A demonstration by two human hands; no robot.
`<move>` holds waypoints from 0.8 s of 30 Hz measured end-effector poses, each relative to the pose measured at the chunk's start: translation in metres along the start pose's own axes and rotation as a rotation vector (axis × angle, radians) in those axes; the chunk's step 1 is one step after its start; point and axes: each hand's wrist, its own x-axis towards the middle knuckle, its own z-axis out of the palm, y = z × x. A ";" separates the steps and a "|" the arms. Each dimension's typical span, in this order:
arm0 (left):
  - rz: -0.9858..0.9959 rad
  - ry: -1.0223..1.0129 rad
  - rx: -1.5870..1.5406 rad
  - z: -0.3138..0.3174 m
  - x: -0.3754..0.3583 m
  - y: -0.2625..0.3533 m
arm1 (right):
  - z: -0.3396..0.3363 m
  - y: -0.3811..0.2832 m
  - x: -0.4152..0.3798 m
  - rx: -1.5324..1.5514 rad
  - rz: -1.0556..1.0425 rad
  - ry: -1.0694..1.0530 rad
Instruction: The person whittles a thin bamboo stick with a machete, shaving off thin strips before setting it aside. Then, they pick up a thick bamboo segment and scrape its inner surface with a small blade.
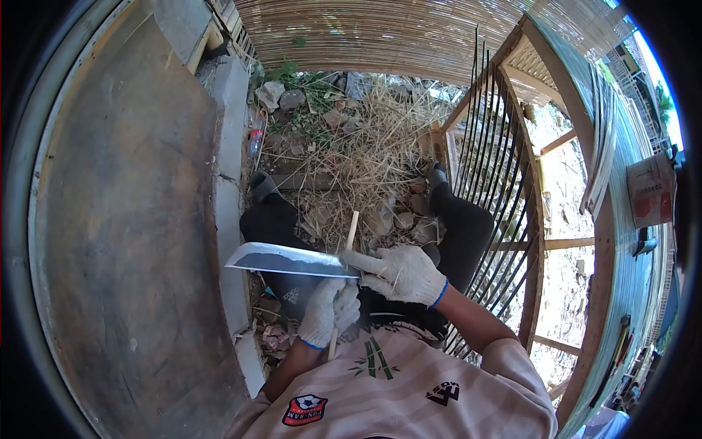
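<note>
A wide-bladed knife lies across in front of my body, its broad tip pointing left. My gloved right hand is closed at the knife's right end, one finger lying along the blade; the handle is hidden. Below the blade, my gloved left hand is wrapped round a thin bamboo strip. The strip runs up past the blade near my right fingers, and its lower end shows under my left hand against my shirt.
A large brown board stands along the left beside a concrete ledge. Dry straw and stones cover the ground between my feet. On the right are dark rods, a wooden frame and a red-white container.
</note>
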 end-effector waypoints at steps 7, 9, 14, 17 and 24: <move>0.078 0.034 0.121 0.015 -0.002 -0.002 | -0.001 0.020 0.006 -0.130 -0.083 0.008; 0.091 0.060 0.144 0.023 0.000 -0.001 | -0.001 0.031 0.008 -0.131 -0.068 0.053; 0.103 0.086 0.204 0.022 0.001 -0.002 | -0.004 0.037 0.008 -0.157 -0.065 0.033; 0.090 0.100 0.223 0.028 0.000 0.003 | -0.008 0.039 0.009 -0.183 -0.058 -0.006; 0.162 0.097 0.210 0.004 -0.047 0.002 | -0.045 0.149 -0.007 0.228 0.463 0.614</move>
